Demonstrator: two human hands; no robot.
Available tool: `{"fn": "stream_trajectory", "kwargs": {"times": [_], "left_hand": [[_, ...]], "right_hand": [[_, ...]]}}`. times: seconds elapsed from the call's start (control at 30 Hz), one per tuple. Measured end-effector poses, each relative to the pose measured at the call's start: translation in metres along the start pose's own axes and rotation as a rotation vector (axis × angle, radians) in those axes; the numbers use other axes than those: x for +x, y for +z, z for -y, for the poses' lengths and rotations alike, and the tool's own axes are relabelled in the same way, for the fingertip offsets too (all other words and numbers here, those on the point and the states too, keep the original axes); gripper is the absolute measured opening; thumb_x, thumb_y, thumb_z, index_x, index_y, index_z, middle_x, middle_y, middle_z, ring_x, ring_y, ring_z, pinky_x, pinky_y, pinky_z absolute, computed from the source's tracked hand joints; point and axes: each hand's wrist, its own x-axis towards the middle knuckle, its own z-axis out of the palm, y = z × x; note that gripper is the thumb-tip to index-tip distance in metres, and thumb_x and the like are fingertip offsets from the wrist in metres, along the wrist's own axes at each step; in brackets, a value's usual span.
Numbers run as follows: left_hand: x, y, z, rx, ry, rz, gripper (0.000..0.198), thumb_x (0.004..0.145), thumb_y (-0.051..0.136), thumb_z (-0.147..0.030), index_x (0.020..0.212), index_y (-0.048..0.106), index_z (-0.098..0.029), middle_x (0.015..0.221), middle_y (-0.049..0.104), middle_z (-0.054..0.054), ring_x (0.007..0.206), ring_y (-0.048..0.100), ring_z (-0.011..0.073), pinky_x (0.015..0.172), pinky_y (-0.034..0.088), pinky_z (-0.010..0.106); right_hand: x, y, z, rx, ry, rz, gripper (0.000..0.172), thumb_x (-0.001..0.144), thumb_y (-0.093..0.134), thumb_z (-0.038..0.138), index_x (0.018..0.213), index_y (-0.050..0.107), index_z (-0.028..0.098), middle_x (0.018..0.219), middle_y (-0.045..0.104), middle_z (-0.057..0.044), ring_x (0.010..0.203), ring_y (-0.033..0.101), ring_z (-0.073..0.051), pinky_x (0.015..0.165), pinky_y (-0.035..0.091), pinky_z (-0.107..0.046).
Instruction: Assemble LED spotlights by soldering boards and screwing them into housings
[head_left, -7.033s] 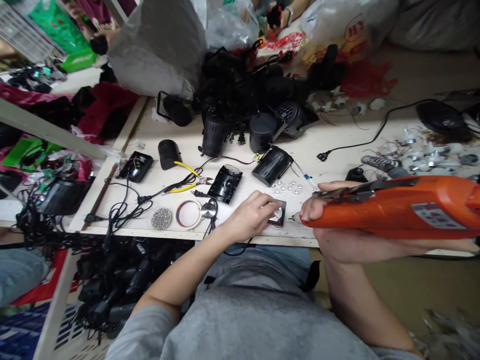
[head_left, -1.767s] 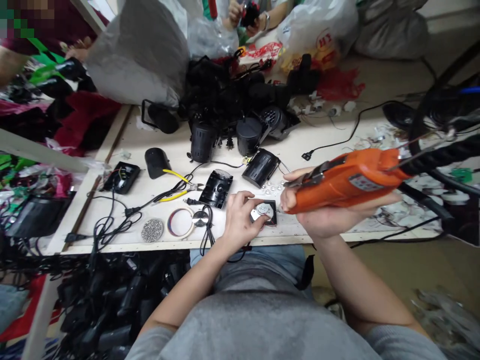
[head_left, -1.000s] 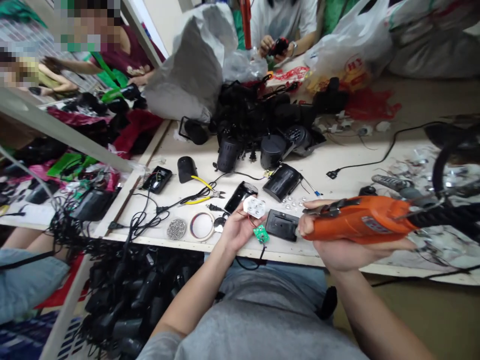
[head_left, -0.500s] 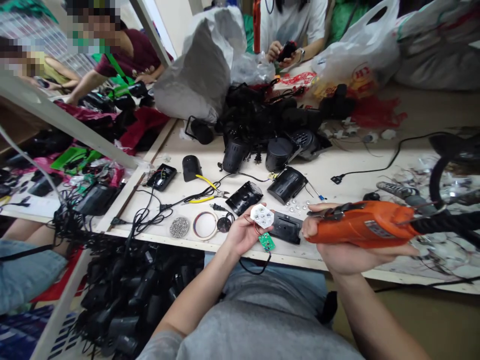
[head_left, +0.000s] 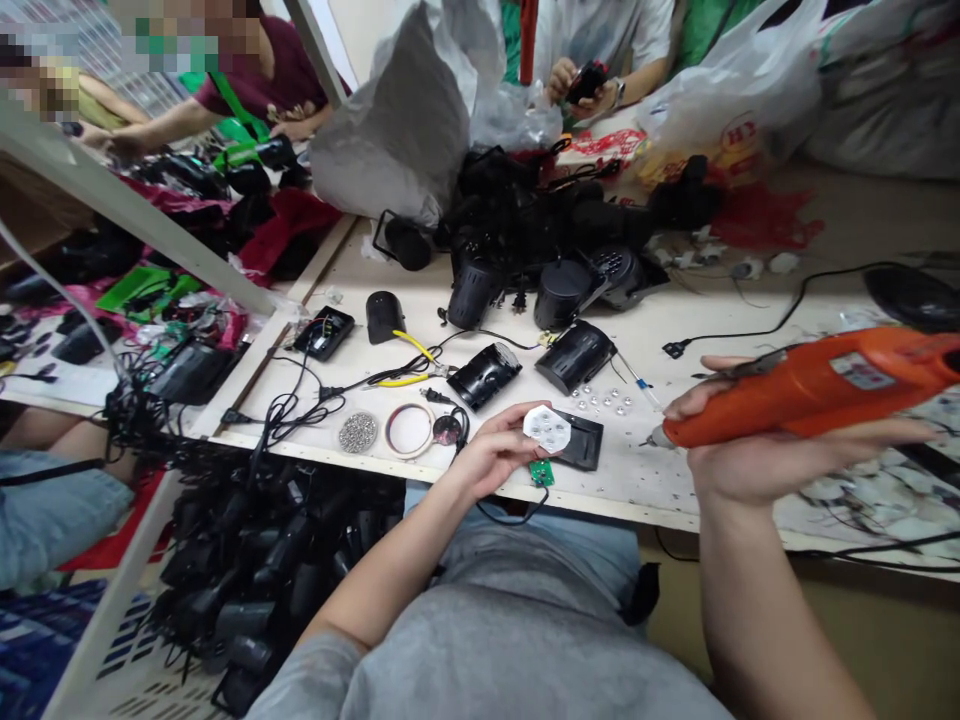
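My left hand pinches a white octagonal LED plate by its edge. Just below it hangs a small green circuit board on a wire. Behind the plate, a flat black housing part lies at the table's front edge. In my right hand is an orange electric screwdriver, lying across the palm, its bit pointing left and clear of the plate. Small clear lenses are scattered beyond the housing part, near two black half-shells.
Pliers with yellow handles, a dish of screws and a tape roll lie to the left. Black lamp bodies are heaped at the back. A co-worker's hands hold a black part across the table.
The screwdriver and my right hand have moved right, away from the plate, and its bit now shows. My left hand has shifted slightly right with the LED plate.
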Motion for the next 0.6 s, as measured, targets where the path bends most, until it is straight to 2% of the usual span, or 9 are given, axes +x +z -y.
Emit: {"fn": "stream_trajectory", "kwargs": {"times": [0.07, 0.2, 0.3, 0.4, 0.5, 0.57, 0.6], "left_hand": [[-0.001, 0.007, 0.001, 0.084, -0.003, -0.044, 0.046, 0.060, 0.089, -0.024, 0.102, 0.073, -0.016, 0.098, 0.072, 0.007, 0.087, 0.070, 0.0212, 0.084, 0.059, 0.039], [0.001, 0.026, 0.013, 0.214, 0.034, -0.056, 0.055, 0.057, 0.094, -0.040, 0.100, 0.068, -0.017, 0.086, 0.068, 0.001, 0.075, 0.068, 0.0157, 0.070, 0.061, 0.033], [0.007, 0.037, 0.028, 0.328, 0.051, -0.069, 0.056, 0.059, 0.092, -0.044, 0.102, 0.068, -0.017, 0.086, 0.069, 0.001, 0.070, 0.067, 0.0145, 0.063, 0.059, 0.028], [0.013, 0.040, 0.040, 0.531, 0.112, -0.156, 0.052, 0.067, 0.087, -0.047, 0.105, 0.069, -0.018, 0.078, 0.068, 0.001, 0.059, 0.064, 0.0130, 0.057, 0.055, 0.026], [0.014, 0.037, 0.043, 0.850, 0.329, -0.249, 0.043, 0.070, 0.087, -0.043, 0.103, 0.072, -0.019, 0.091, 0.069, 0.004, 0.070, 0.065, 0.0161, 0.065, 0.055, 0.030], [0.010, 0.037, 0.039, 1.067, 0.458, -0.282, 0.040, 0.071, 0.087, -0.042, 0.103, 0.074, -0.020, 0.100, 0.067, 0.006, 0.084, 0.066, 0.0190, 0.076, 0.056, 0.032], [0.008, 0.038, 0.037, 1.167, 0.479, -0.287, 0.040, 0.074, 0.085, -0.044, 0.105, 0.074, -0.021, 0.101, 0.066, 0.006, 0.087, 0.066, 0.0200, 0.079, 0.056, 0.033]], "right_hand": [[0.007, 0.001, -0.003, -0.038, -0.008, -0.053, 0.081, 0.055, 0.048, 0.097, 0.068, 0.071, 0.021, 0.060, 0.059, -0.007, 0.038, 0.054, -0.016, 0.028, 0.038, -0.029], [0.026, 0.012, -0.004, -0.112, -0.103, -0.147, 0.083, 0.065, 0.035, 0.099, 0.070, 0.064, 0.021, 0.063, 0.059, -0.005, 0.038, 0.053, -0.013, 0.032, 0.038, -0.027], [0.041, 0.016, -0.004, -0.183, -0.173, -0.144, 0.084, 0.074, 0.026, 0.094, 0.074, 0.065, 0.020, 0.063, 0.060, -0.004, 0.042, 0.057, -0.013, 0.041, 0.043, -0.028], [0.047, 0.011, -0.004, -0.200, -0.158, -0.108, 0.074, 0.079, 0.038, 0.087, 0.082, 0.069, 0.020, 0.070, 0.065, -0.004, 0.056, 0.066, -0.015, 0.055, 0.050, -0.030], [0.047, 0.000, -0.009, -0.205, -0.110, -0.065, 0.062, 0.079, 0.050, 0.080, 0.086, 0.070, 0.022, 0.080, 0.069, -0.004, 0.071, 0.071, -0.018, 0.064, 0.052, -0.032], [0.045, -0.007, -0.014, -0.261, -0.106, -0.064, 0.065, 0.083, 0.044, 0.080, 0.083, 0.068, 0.019, 0.081, 0.068, -0.006, 0.076, 0.071, -0.021, 0.070, 0.054, -0.036], [0.043, -0.011, -0.017, -0.309, -0.123, -0.068, 0.069, 0.085, 0.039, 0.081, 0.083, 0.067, 0.018, 0.082, 0.067, -0.008, 0.079, 0.071, -0.022, 0.073, 0.055, -0.040]]}}
